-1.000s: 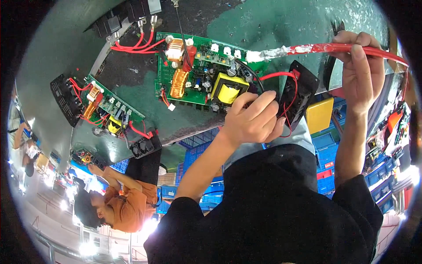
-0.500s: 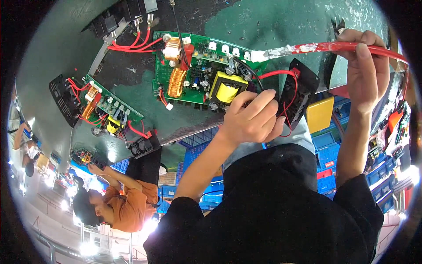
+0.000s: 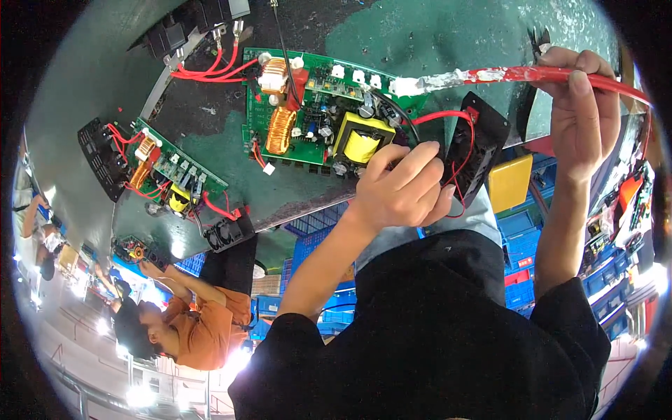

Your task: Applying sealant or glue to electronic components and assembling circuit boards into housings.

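Observation:
My right hand pinches a long red applicator stick. White paste coats its far end, and that tip rests at a white-dabbed part near the far right edge of a green circuit board. The board carries copper coils, a yellow transformer and a row of white-dabbed parts. My left hand is curled closed at the board's near right corner, by the end of a black wire; what lies inside its fingers is hidden. A red cable links the board to a black fan panel.
A second, similar board with black end panels lies on the bench at left. Black sockets with red leads are at the far left. Pliers lie near my right hand. A person in orange works at left. Blue crates stand below.
The pasted tip of the applicator stick has shifted slightly left along the row of parts. My left hand stays in the same place.

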Available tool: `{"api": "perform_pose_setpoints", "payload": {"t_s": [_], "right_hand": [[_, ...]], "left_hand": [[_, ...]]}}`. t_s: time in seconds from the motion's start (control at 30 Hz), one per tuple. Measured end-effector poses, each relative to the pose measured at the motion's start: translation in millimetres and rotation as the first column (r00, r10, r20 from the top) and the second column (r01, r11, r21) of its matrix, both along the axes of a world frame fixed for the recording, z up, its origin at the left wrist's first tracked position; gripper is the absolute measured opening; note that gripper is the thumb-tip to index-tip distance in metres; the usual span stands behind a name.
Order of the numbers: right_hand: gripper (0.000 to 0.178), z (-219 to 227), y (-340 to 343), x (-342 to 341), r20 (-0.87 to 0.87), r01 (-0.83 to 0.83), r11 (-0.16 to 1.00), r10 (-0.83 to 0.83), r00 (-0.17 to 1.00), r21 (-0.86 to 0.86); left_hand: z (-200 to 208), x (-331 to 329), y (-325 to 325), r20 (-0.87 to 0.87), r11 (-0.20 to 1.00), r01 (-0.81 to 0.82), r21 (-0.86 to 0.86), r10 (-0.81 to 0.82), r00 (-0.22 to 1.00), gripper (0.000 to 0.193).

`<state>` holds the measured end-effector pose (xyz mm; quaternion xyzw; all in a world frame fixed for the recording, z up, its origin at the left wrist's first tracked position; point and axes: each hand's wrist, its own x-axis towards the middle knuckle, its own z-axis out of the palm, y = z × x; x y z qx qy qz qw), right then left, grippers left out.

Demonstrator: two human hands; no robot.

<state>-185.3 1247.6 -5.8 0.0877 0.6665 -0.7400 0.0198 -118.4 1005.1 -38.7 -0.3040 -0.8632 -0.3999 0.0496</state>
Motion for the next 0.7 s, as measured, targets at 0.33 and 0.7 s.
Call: {"api": "perform_pose_setpoints", "payload": {"t_s": [0.33, 0.7], "right_hand": [[0.020, -5, 1, 0, -0.025, 0.005, 1.000, -0.005, 1.000, 0.017], [0.015, 59, 39, 16, 0.107, 0.502, 0.851, -0.491, 0.865, -0.151]], "left_hand": [[-5, 3, -3, -0.008, 1.000, -0.001, -0.004, 0.001, 1.000, 0.021], [34, -4, -5, 0.094, 0.997, 0.063, -0.042, -0.059, 0.994, 0.020]]}}
